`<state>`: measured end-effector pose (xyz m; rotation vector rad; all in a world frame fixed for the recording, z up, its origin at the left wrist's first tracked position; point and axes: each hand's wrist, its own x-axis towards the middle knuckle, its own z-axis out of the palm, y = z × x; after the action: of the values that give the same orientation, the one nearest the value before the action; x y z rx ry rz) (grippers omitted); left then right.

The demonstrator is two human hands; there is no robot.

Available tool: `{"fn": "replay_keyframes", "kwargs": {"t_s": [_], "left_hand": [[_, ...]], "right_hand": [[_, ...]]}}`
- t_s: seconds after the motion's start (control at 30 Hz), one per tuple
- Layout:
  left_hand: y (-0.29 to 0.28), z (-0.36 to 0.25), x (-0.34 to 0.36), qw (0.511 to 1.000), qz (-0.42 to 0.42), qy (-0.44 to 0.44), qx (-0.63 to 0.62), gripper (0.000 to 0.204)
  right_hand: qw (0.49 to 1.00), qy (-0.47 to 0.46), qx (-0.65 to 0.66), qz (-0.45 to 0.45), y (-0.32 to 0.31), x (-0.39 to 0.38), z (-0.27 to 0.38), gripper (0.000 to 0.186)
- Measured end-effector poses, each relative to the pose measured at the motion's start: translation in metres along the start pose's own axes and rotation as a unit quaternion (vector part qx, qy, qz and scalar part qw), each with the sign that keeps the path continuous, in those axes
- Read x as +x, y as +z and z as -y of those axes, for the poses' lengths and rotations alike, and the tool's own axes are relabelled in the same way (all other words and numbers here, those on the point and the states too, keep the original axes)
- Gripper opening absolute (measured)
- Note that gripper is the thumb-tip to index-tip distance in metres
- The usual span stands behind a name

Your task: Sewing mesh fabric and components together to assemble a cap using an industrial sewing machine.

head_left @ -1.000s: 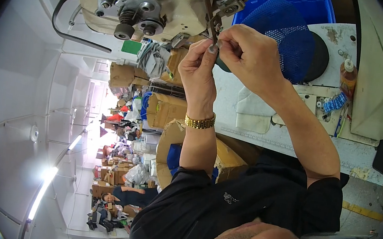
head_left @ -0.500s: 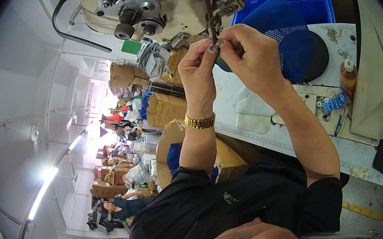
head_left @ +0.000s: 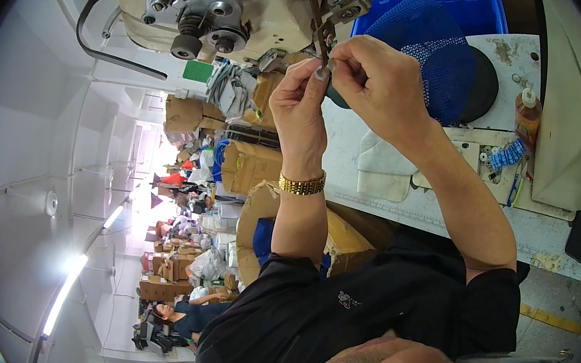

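My left hand [head_left: 303, 104], with a gold bracelet or watch band [head_left: 302, 183] on its wrist, is closed, thumb and forefinger pinched together. Beside it, my right hand [head_left: 382, 84] is also closed in a pinch. The fingertips of both meet just under the dark metal needle and presser parts [head_left: 322, 31] of a sewing machine [head_left: 274, 7]. Whatever lies between the fingers is too small to make out. Right of my right hand is a blue mesh piece [head_left: 421, 42] with a white dotted band and a dark curved part [head_left: 484, 89], resembling a cap.
A white worktable [head_left: 388, 207] carries pale fabric pieces [head_left: 384, 167], a bottle with a white cap [head_left: 528, 115], a blue-and-white wrapped bundle [head_left: 507, 156] and pens [head_left: 515, 189]. Behind it stands a blue crate [head_left: 478, 9]. An open cardboard box [head_left: 348, 245] sits by my left arm. A person [head_left: 193, 314] is farther off.
My hands stay pinched together at the same spot, with barely any shift. In the background, the other person's head has turned slightly.
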<state>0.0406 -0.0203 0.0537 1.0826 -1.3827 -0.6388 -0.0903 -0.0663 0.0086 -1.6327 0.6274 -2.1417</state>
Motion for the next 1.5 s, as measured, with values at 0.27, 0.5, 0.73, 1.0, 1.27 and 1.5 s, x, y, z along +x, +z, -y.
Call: {"fn": "replay_keyframes", "kwargs": {"t_s": [0.27, 0.5, 0.73, 1.0, 1.27, 1.5], "left_hand": [[-0.001, 0.001, 0.000, 1.000, 0.006, 0.004, 0.007, 0.017], [-0.001, 0.002, 0.000, 1.000, 0.002, 0.003, 0.009, 0.017], [0.006, -0.002, -0.002, 1.000, -0.001, 0.011, -0.016, 0.016], [0.010, -0.005, -0.003, 0.999, -0.012, 0.007, -0.033, 0.019], [0.009, -0.005, -0.003, 0.999, -0.005, 0.013, -0.042, 0.018], [0.007, -0.003, -0.003, 0.999, 0.001, 0.008, -0.036, 0.018]], "right_hand": [[1.000, 0.007, 0.002, 0.009, 0.000, 0.000, 0.000, 0.008], [1.000, 0.008, 0.003, 0.003, 0.001, -0.001, -0.001, 0.009], [1.000, 0.002, 0.006, -0.005, 0.000, -0.002, -0.001, 0.009], [1.000, 0.001, 0.000, 0.004, -0.001, 0.000, 0.001, 0.009], [1.000, -0.011, -0.008, 0.006, -0.002, 0.000, 0.002, 0.009], [1.000, -0.019, -0.005, 0.008, -0.003, 0.000, 0.001, 0.008]]}}
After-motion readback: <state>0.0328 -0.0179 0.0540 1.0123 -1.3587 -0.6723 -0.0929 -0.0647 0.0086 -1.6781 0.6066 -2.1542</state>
